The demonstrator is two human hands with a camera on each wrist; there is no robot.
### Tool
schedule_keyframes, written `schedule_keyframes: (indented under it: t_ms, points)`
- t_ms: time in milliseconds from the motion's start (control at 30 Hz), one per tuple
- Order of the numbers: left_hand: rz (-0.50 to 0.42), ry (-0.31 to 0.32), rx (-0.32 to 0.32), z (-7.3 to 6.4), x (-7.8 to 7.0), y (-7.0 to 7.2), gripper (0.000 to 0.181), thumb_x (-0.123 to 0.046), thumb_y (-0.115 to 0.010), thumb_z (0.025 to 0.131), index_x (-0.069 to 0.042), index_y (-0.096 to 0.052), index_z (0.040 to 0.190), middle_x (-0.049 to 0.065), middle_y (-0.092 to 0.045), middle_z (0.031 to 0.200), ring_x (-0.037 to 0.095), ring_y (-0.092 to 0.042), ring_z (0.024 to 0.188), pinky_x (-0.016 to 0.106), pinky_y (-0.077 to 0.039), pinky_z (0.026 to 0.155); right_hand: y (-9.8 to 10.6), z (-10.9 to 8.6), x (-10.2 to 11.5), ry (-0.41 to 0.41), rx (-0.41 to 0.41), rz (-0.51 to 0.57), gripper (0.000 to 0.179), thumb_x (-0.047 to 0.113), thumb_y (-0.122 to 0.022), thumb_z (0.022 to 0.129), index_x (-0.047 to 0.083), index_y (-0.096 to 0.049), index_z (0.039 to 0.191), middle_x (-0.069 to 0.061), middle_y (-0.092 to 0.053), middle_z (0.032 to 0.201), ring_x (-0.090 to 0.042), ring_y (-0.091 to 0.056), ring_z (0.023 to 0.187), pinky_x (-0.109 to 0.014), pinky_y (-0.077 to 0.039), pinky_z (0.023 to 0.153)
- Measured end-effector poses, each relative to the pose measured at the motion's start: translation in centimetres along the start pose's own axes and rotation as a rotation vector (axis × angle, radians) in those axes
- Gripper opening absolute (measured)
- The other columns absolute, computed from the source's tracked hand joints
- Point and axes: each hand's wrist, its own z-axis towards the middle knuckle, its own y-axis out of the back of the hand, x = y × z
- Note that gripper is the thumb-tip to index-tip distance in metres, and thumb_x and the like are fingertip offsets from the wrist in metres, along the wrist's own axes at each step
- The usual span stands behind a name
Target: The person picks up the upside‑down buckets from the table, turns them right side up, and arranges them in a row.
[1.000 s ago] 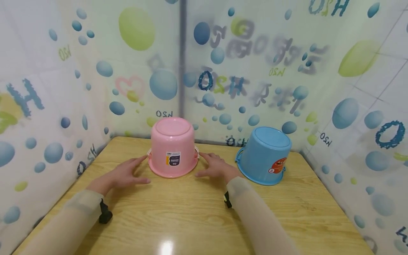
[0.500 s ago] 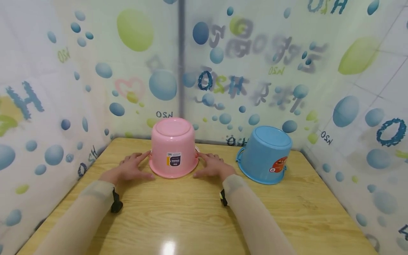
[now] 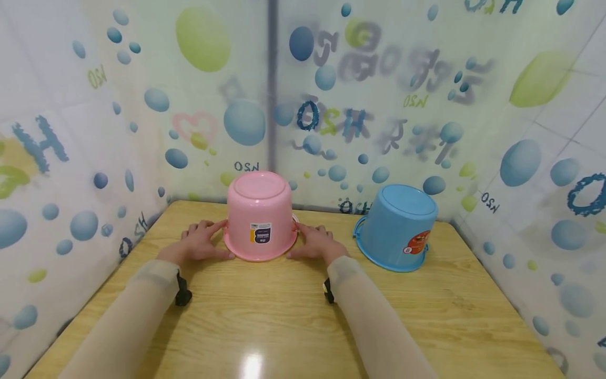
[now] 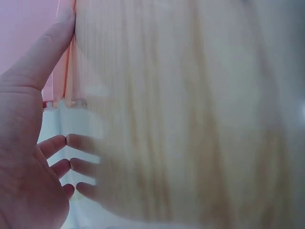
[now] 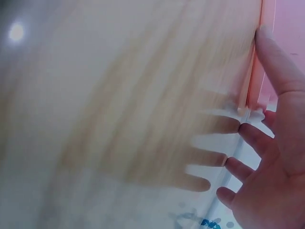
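A pink bucket (image 3: 259, 208) stands upside down on the wooden table (image 3: 265, 310), a label on its front and its rim on the tabletop. At its left side is my left hand (image 3: 201, 245), index finger at the bucket's wall and thumb at the rim. On the other side my right hand (image 3: 314, 245) has its index finger by the handle joint, with the thumb along the rim. Both wrist views show the left thumb (image 4: 45, 55) and right thumb (image 5: 276, 59) straight against the pink rim. The other fingers are spread, tips touching the glossy tabletop.
To the right stands a blue bucket (image 3: 400, 226), also upside down, with a red sticker and a blue handle lowered near its rim. A patterned curtain (image 3: 246, 95) hangs behind the table's back edge and along both sides.
My left hand has moved right and slightly forward, up to the pink bucket. My right hand has stayed beside it with a small shift. The view has tilted slightly; both buckets stay in place.
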Motion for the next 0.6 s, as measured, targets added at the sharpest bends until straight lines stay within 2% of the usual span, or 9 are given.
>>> schedule_keyframes:
  t_ms: [133, 267, 433, 600]
  points:
    - [-0.024, 0.001, -0.008, -0.09, -0.37, 0.09, 0.126, -0.082, -0.083, 0.077, -0.020, -0.032, 0.174, 0.033, -0.030, 0.167, 0.059, -0.026, 0.147, 0.077, -0.027, 0.117, -0.14, -0.12, 0.43, -0.040, -0.013, 0.005, 0.107, 0.072, -0.086, 0.083, 0.043, -0.034, 0.172, -0.008, -0.041, 0.176, -0.049, -0.031, 0.160, -0.082, -0.032, 0.121]
    - [-0.053, -0.003, -0.022, -0.37, -0.53, 0.06, 0.124, -0.079, -0.085, 0.078, -0.017, -0.034, 0.173, 0.035, -0.030, 0.166, 0.060, -0.024, 0.147, 0.078, -0.026, 0.116, -0.12, -0.20, 0.73, -0.039, -0.014, 0.017, 0.105, 0.067, -0.085, 0.087, 0.037, -0.034, 0.173, -0.013, -0.040, 0.176, -0.053, -0.029, 0.163, -0.080, -0.028, 0.126]
    - [-0.104, -0.017, -0.035, -0.72, -0.66, -0.08, 0.123, -0.076, -0.087, 0.077, -0.015, -0.037, 0.171, 0.034, -0.029, 0.170, 0.062, -0.022, 0.148, 0.081, -0.021, 0.117, -0.07, -0.09, 0.75, 0.014, -0.010, 0.018, 0.102, 0.063, -0.084, 0.091, 0.030, -0.035, 0.174, -0.011, -0.041, 0.177, -0.043, -0.029, 0.167, -0.070, -0.023, 0.134]
    - [-0.131, -0.077, -0.015, -0.43, -0.39, -0.35, 0.123, -0.073, -0.085, 0.083, -0.012, -0.030, 0.175, 0.024, -0.030, 0.179, 0.060, -0.020, 0.161, 0.089, -0.010, 0.118, -0.21, 0.05, 0.63, 0.023, 0.001, 0.036, 0.103, 0.063, -0.084, 0.091, 0.032, -0.032, 0.175, -0.009, -0.039, 0.178, -0.038, -0.026, 0.169, -0.069, -0.018, 0.135]
